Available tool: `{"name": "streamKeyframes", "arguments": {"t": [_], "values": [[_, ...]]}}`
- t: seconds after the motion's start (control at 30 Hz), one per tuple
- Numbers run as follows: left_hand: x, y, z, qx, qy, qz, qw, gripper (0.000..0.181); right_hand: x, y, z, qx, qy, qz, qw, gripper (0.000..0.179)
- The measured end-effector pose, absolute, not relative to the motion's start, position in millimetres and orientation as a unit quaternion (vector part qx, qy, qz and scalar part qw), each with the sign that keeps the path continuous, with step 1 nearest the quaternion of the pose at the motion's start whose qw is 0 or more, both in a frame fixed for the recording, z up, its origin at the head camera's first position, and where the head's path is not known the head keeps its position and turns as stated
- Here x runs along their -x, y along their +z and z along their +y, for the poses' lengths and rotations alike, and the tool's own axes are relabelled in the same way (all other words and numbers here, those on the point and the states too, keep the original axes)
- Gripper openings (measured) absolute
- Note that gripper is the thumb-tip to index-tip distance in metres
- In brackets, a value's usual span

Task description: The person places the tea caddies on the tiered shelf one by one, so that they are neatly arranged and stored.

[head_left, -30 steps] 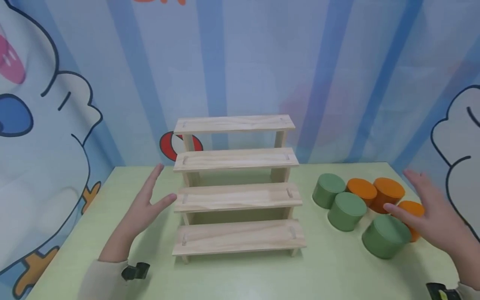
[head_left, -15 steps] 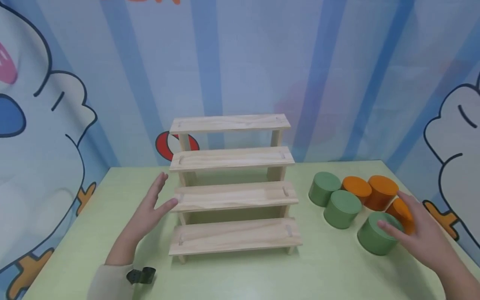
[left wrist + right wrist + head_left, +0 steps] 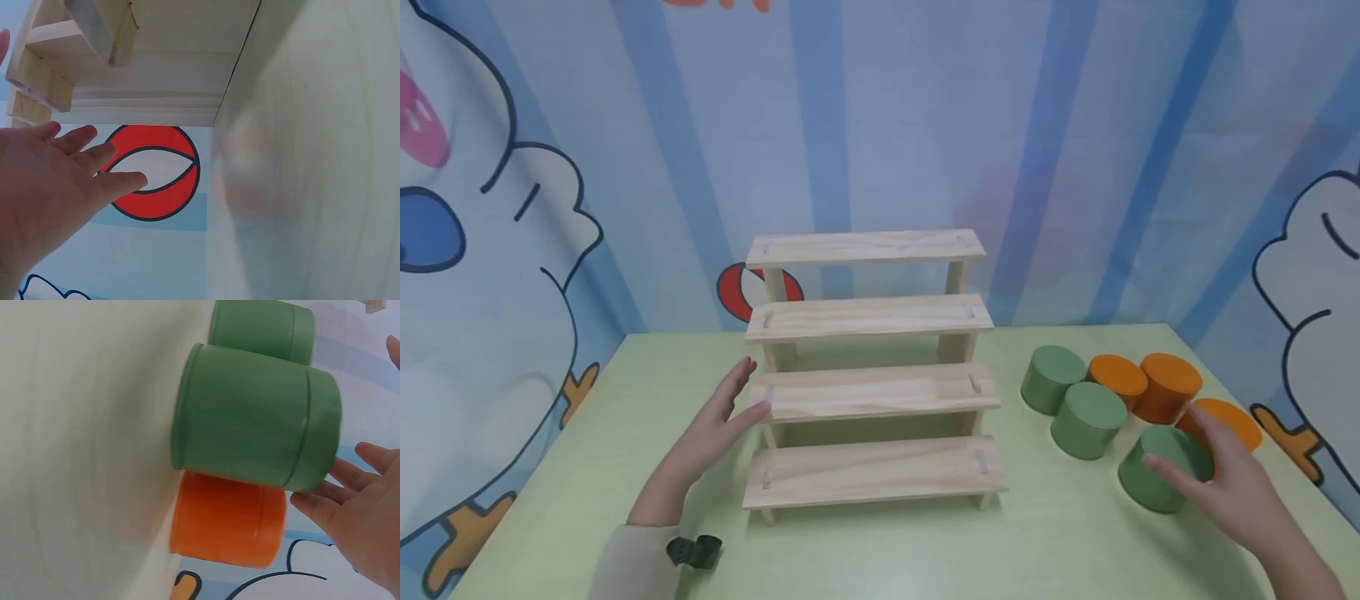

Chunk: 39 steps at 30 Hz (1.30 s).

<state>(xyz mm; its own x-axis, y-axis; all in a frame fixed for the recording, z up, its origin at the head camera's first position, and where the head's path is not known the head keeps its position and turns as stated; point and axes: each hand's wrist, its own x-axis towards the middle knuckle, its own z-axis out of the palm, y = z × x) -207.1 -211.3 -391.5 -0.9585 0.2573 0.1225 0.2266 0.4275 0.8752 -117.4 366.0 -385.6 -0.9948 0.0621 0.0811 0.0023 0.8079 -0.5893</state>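
My right hand (image 3: 1232,487) is at the nearest green lidded canister (image 3: 1157,475), thumb on the near side and fingers toward its far right side. In the right wrist view the fingertips sit right at the lid end of that canister (image 3: 256,415), an orange canister (image 3: 228,519) lying beyond them. The thumb stands apart from the fingers, which are not curled round anything. Beside the left end of a four-step wooden shelf rack (image 3: 872,471) hovers my left hand (image 3: 707,442), fingers extended and holding nothing. The left wrist view has the same hand (image 3: 56,181) close to the rack's side.
Two more green canisters (image 3: 1088,419) and other orange canisters (image 3: 1168,387) stand grouped right of the rack on the pale green table (image 3: 880,550). A blue striped backdrop (image 3: 895,125) with cartoon figures rises behind and at both sides.
My right hand has come left and lower, in to the nearest green canister. My left hand has shifted slightly right, closer to the rack. The canisters and rack stay in place.
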Motion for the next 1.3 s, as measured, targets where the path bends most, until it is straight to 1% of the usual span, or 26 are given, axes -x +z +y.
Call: {"name": "streamKeyframes", "arguments": {"t": [0.1,0.27,0.5,0.67,1.03,1.3], "values": [[206.8,-394.3,-211.3,-0.148,0.520,0.841,0.023,0.080,119.4,-390.4,367.6,0.020,0.317,-0.947,0.043,0.097],[207.7,-397.2,-210.2,-0.143,0.525,0.838,0.035,0.080,123.2,-393.7,370.0,0.044,0.304,-0.951,0.017,0.100],[207.1,-399.6,-208.3,-0.130,0.542,0.829,0.055,0.080,123.8,-396.9,371.2,0.055,0.291,-0.955,0.027,0.102],[208.3,-402.4,-207.8,-0.130,0.551,0.822,0.060,0.077,124.2,-398.2,374.9,0.060,0.295,-0.954,0.006,0.101],[209.4,-405.1,-207.3,-0.123,0.549,0.823,0.070,0.076,128.4,-400.7,385.5,0.085,0.297,-0.949,-0.059,0.105],[209.7,-405.7,-206.9,-0.125,0.566,0.811,0.078,0.075,129.7,-400.2,387.1,0.093,0.303,-0.945,-0.080,0.108]]}}
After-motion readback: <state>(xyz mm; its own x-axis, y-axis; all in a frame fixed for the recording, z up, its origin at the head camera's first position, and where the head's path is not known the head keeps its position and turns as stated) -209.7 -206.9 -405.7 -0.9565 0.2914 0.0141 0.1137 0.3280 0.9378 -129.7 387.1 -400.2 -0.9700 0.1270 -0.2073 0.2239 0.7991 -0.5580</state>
